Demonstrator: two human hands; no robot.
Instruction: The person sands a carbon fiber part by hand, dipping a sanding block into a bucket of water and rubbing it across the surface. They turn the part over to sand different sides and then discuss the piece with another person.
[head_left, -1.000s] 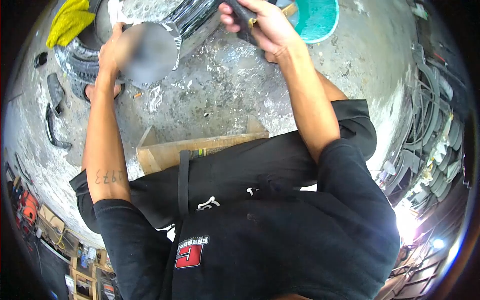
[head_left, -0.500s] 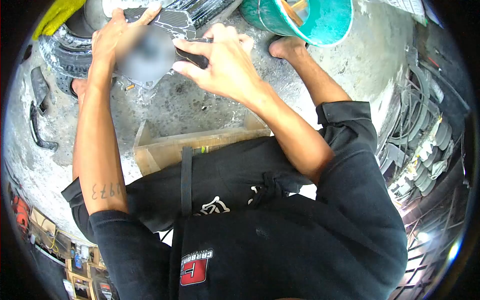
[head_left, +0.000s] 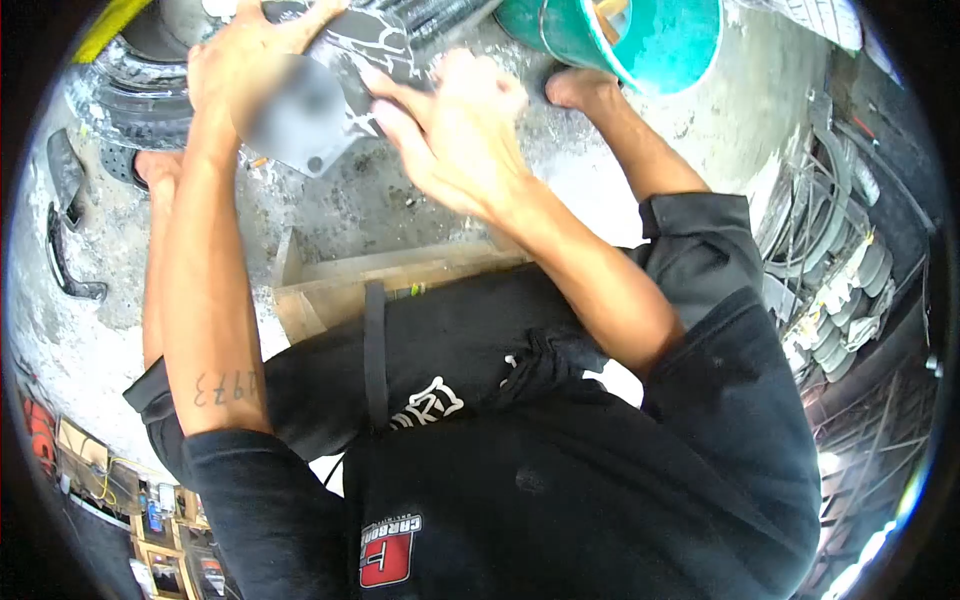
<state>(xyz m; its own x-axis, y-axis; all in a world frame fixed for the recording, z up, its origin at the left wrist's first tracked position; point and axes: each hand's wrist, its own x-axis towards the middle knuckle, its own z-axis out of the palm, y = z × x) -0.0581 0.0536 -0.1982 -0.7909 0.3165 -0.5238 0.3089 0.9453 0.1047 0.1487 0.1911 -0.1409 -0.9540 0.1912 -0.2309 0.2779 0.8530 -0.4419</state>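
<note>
My left hand [head_left: 235,65] grips the edge of a dark, carbon-look part [head_left: 370,40] streaked with white residue. A smooth grey flat section [head_left: 310,130] with a small round hole extends toward me below that hand; an area beside it is smeared out. My right hand [head_left: 460,135] is closed at the part's right side, its fingertips bent against the streaked surface. Whatever it pinches is hidden by the fingers and motion blur. Behind the part lies a tyre-like black ring [head_left: 125,100] with whitish smears.
A teal bucket [head_left: 560,40] with wooden-looking pieces inside stands beyond my right hand. The low wooden stool [head_left: 320,290] is under my legs on the stained concrete floor [head_left: 380,205]. Black curved scraps [head_left: 65,175] lie at left; many grey parts [head_left: 850,300] pile up at right.
The part and my left hand have shifted slightly up and right in view. My right hand has moved slightly right and down; the black piece seen between its fingers is now hidden.
</note>
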